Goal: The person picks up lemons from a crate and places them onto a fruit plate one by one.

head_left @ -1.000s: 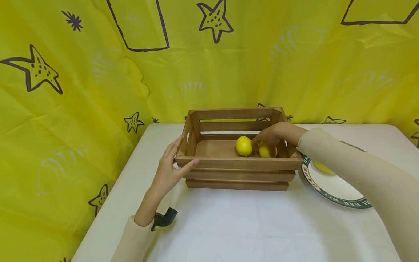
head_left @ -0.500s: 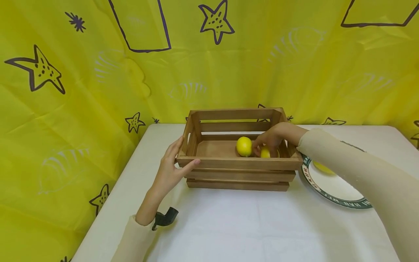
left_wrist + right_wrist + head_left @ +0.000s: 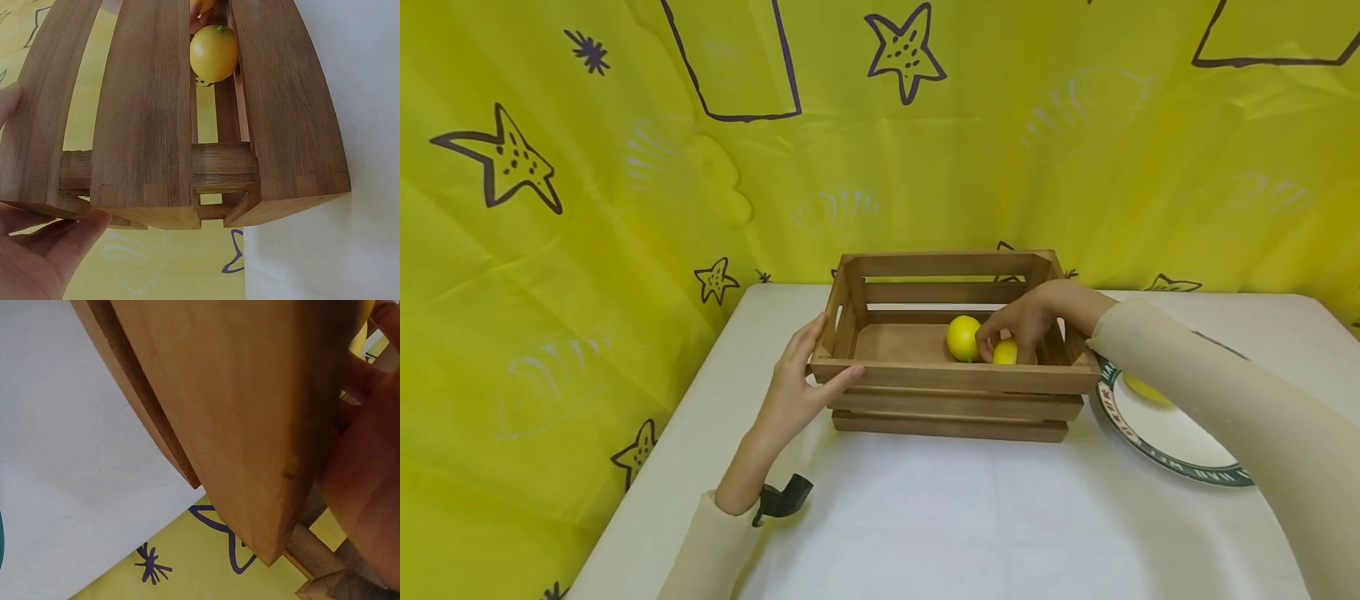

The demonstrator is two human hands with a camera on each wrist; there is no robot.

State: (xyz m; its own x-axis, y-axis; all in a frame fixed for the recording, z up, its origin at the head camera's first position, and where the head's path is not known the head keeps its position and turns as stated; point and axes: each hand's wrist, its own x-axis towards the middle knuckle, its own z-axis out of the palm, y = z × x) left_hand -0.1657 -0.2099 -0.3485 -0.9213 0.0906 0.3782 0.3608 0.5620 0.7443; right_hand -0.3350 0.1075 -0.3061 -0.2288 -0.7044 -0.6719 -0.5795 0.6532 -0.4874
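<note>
A slatted wooden crate (image 3: pixel 955 379) stands on the white-covered table. My left hand (image 3: pixel 790 392) grips its left end, thumb over the front rim; the left wrist view shows fingertips curled under the top slat's corner. Inside the crate, right of centre, lies a yellow lemon (image 3: pixel 963 338), seen between the slats in the left wrist view as a lemon (image 3: pixel 214 54). Just right of it, my right hand (image 3: pixel 1026 321) reaches down over the right end, thumb and fingers curled round a second lemon (image 3: pixel 1004 352). In the right wrist view the crate's corner hides most of that lemon.
A white plate (image 3: pixel 1187 442) with a dark green lettered rim sits right of the crate, partly under the right forearm, with another yellow fruit (image 3: pixel 1146 390) on it. A yellow patterned cloth (image 3: pixel 955 167) hangs behind the table. A black mount (image 3: pixel 786 497) is on the left wrist.
The right fingers have shifted slightly around the second lemon, toward the first one. The left hand keeps its hold on the crate. The whole head view has drifted slightly.
</note>
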